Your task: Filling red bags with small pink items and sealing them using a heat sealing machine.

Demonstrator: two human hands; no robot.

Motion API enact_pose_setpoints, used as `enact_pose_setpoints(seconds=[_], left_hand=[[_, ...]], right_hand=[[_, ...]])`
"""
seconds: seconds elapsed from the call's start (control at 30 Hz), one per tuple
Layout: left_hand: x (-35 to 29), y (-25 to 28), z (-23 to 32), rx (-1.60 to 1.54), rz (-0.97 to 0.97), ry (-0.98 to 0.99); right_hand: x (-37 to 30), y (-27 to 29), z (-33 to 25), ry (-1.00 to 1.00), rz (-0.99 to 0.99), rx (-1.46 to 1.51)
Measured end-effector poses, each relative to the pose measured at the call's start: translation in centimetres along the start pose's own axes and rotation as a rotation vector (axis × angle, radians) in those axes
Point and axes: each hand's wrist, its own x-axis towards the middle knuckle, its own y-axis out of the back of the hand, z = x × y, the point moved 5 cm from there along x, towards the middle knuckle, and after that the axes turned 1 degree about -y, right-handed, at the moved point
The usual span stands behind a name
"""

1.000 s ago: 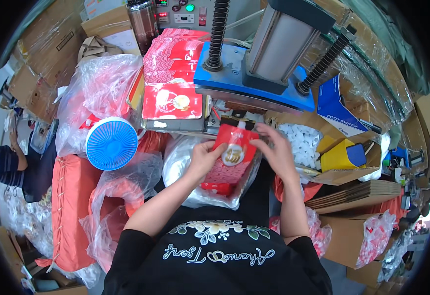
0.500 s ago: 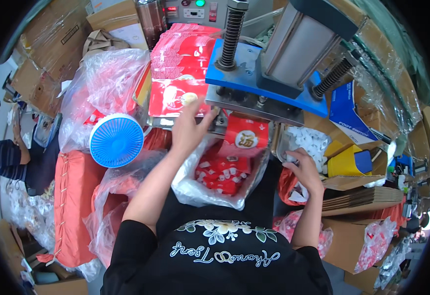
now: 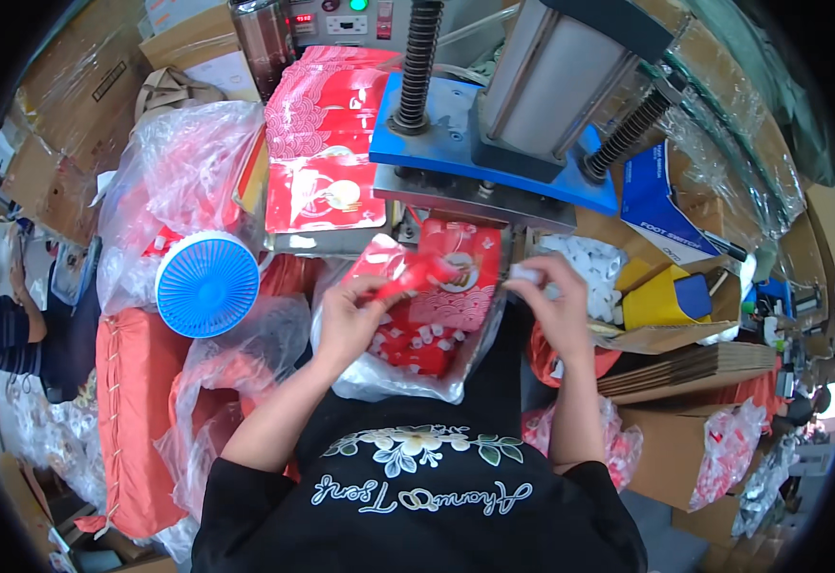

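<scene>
My left hand is closed on the edge of a red printed pouch, partly blurred by motion. Between the fingertips of my right hand is a small white plastic piece, apart from the pouch. Another red pouch hangs below the metal plate of a blue press. Beneath my hands, a box lined with clear plastic contains red pouches with white spouts. Red flat pouches lie stacked left of the press. A tray of loose white plastic pieces stands beyond my right hand.
A blue round fan stands at the left, by plastic bags of red goods. To the right are a yellow bin, a blue-and-white carton and stacked flat cardboard. A person in a striped shirt is at far left.
My left hand has drawn back from the stack toward me, now with a red pouch. My right hand has moved from the tray up and left, holding a white piece.
</scene>
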Motion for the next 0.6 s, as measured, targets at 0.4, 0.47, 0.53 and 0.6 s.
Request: enact_pose_setpoints(seconds=[0.4, 0.47, 0.53, 0.6], left_hand=[[-0.8, -5.6, -3.6, -0.095, -0.191, 0.191], [0.8, -6.5, -3.3, -0.164, -0.156, 0.192], [1.9, -7.3, -2.7, -0.446, -0.043, 0.403], [2.9, -7.9, -1.2, -0.544, -0.055, 0.416]], right_hand=[[1.3, -2.9, -1.0, 0.066, -0.248, -0.002], [1.6, -1.2, 0.6, 0.074, -0.048, -0.147], [1.7, 1.1, 1.9, -0.026, 0.084, -0.236], [1.8, 2.8, 3.4, -0.047, 0.128, -0.385]])
